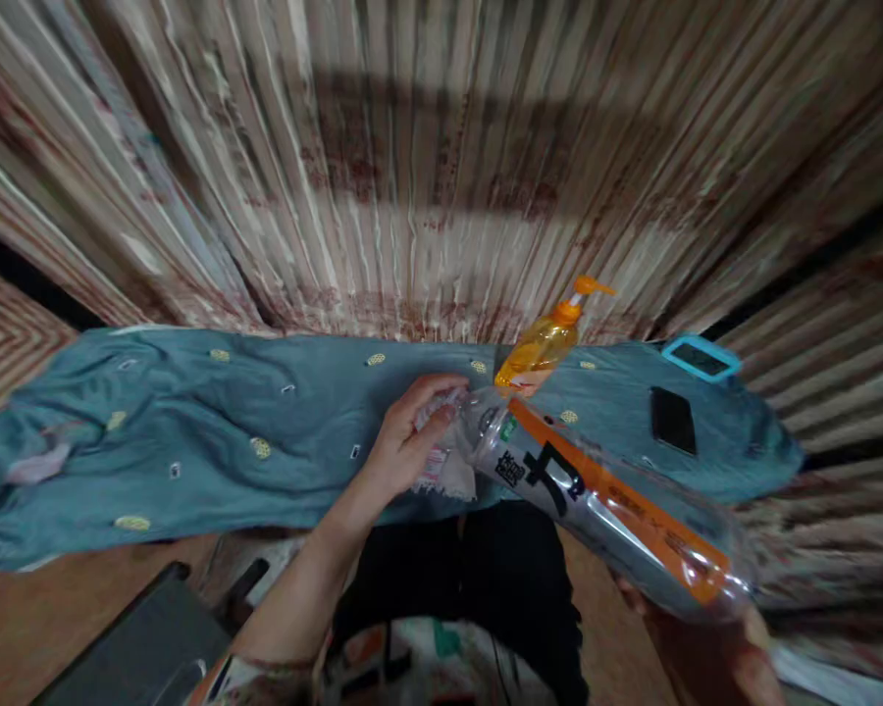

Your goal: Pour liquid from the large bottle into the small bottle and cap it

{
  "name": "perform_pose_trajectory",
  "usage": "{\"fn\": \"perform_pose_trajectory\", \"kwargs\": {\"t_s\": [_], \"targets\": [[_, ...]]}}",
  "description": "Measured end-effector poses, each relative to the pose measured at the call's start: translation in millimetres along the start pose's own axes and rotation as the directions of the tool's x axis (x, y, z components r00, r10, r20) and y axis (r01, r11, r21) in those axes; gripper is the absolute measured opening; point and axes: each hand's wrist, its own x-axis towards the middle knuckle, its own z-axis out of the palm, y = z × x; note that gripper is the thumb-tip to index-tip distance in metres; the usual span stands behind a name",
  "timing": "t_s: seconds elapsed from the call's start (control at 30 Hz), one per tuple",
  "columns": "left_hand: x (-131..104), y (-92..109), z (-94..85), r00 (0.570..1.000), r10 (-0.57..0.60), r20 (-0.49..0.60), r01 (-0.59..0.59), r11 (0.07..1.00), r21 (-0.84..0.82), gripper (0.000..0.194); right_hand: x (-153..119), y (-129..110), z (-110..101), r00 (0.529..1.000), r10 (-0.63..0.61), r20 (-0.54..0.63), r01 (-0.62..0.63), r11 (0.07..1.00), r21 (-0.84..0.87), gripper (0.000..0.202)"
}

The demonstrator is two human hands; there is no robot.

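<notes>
Left hand (pixel 404 446) is up at the neck of a big clear plastic bottle (pixel 596 500), fingers curled tight around a crumpled white wipe (pixel 445 461) pressed against the bottle's mouth end. The bottle lies tilted across the front of the tabletop (pixel 191 441), orange-striped label up, its base down at lower right in the right hand (pixel 713 652), which cradles it from below; how far those fingers close is hidden. Just behind stands an orange pump bottle (pixel 541 348). A black phone (pixel 673 420) and a blue-rimmed phone (pixel 701 358) lie further right on the teal cloth.
</notes>
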Motion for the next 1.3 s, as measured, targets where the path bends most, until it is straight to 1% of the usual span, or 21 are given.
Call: {"fn": "perform_pose_trajectory", "kwargs": {"t_s": [0.1,0.2,0.27,0.33,0.43,0.53,0.6,0.73,0.8,0.87,1.0,1.1,1.2,1.3], "targets": [[0.1,-1.0,1.1,1.000,-0.004,-0.005,0.004,1.000,-0.006,0.030,-21.1,-17.0,0.0,0.993,0.006,0.117,-0.014,0.997,0.073,0.111],[0.0,-2.2,1.2,1.000,-0.002,-0.010,0.002,1.000,-0.008,0.030,-34.4,-27.4,5.5,0.987,0.066,0.146,-0.093,0.978,0.187,0.090],[0.1,-2.6,0.7,1.000,0.000,-0.011,0.000,1.000,-0.007,0.030,-40.2,-32.7,14.8,0.989,0.093,0.118,-0.120,0.963,0.240,0.086],[0.5,-2.6,0.6,1.000,0.009,-0.007,-0.009,1.000,-0.009,0.029,-46.3,-39.3,27.9,0.989,0.079,0.126,-0.107,0.966,0.237,0.088],[1.2,-3.0,2.2,1.000,0.017,0.000,-0.017,1.000,-0.011,0.027,-56.6,-51.9,47.6,0.981,-0.006,0.196,-0.029,0.984,0.178,0.090],[0.8,-6.4,4.8,1.000,0.004,-0.004,-0.004,0.999,-0.041,0.031,-63.5,-62.8,60.4,0.975,-0.054,0.216,0.022,0.989,0.149,0.078],[-1.4,-10.6,5.1,1.000,0.006,-0.031,-0.009,0.997,-0.079,0.039,-65.6,-67.8,65.9,0.975,-0.069,0.211,0.038,0.988,0.146,0.075],[-13.0,-23.8,0.3,0.996,0.018,-0.091,-0.026,0.996,-0.090,0.056,-67.6,-72.8,75.4,0.988,-0.063,0.139,0.042,0.988,0.147,0.071],[-22.4,-34.0,-2.0,0.993,-0.019,-0.114,0.011,0.997,-0.070,0.061,-67.4,-73.6,78.6,0.990,-0.072,0.121,0.054,0.988,0.145,0.066],[-32.7,-46.2,-1.7,0.987,-0.074,-0.140,0.073,0.997,-0.015,0.072,-65.8,-73.9,79.6,0.987,-0.098,0.129,0.080,0.987,0.136,0.065],[-48.8,-68.0,8.3,0.972,-0.146,-0.185,0.162,0.984,0.073,0.098,-60.0,-74.1,76.1,0.975,-0.144,0.172,0.128,0.987,0.100,0.071],[-53.9,-76.4,19.3,0.956,-0.184,-0.228,0.211,0.972,0.102,0.114,-57.3,-74.4,72.8,0.971,-0.149,0.189,0.133,0.987,0.095,0.069],[-54.8,-80.0,27.3,0.939,-0.196,-0.282,0.237,0.964,0.122,0.123,-57.4,-75.1,72.4,0.974,-0.149,0.171,0.137,0.987,0.081,0.067],[-54.4,-81.9,31.1,0.924,-0.197,-0.328,0.259,0.953,0.158,0.124,-58.4,-75.9,74.0,0.972,-0.175,0.156,0.166,0.983,0.073,0.067]]}}
